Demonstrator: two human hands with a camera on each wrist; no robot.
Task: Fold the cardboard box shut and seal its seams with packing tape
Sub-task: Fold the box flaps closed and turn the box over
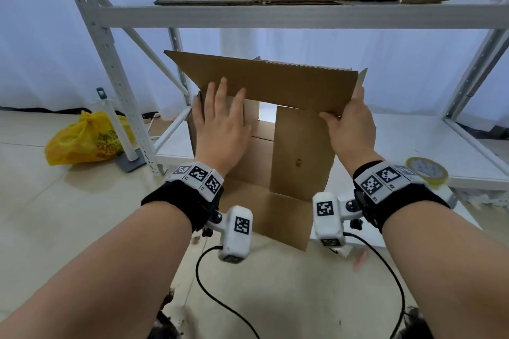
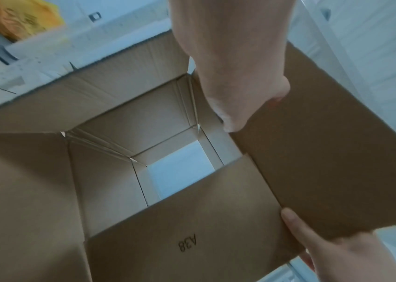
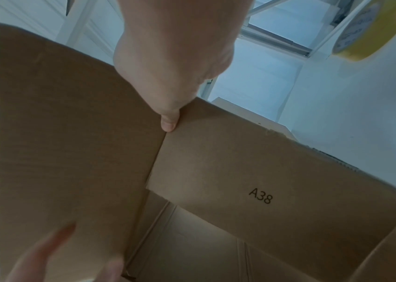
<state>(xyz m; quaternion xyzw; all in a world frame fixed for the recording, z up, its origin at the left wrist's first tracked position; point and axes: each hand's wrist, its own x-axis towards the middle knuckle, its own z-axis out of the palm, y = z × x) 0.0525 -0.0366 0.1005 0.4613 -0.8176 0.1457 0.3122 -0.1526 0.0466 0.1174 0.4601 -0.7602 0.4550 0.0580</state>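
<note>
The cardboard box [image 1: 275,146] sits on the low white shelf [image 1: 413,140] of a metal rack, open end toward the person, w/ its far end open too, since light shows through. The minor flap marked A38 [image 1: 301,154] is folded in. The left hand [image 1: 220,124] lies flat, fingers straight, against the other side flap and the lower edge of the big top flap [image 1: 264,82]. The right hand [image 1: 349,124] pinches that top flap's right corner, thumb on the front and fingers behind it. The bottom flap [image 1: 275,215] hangs out over the shelf edge.

Risks, as a judgement: if the top flap comes down before both side flaps are tucked, one could pop back out & leave a crooked seam. A one-corner pull may skew or crease the flap. The box has nothing inside, so it could slide back under pressure. The tape roll [image 1: 426,170] lies near the right wrist, not yet in use; reaching for it means letting go of a flap.
</note>
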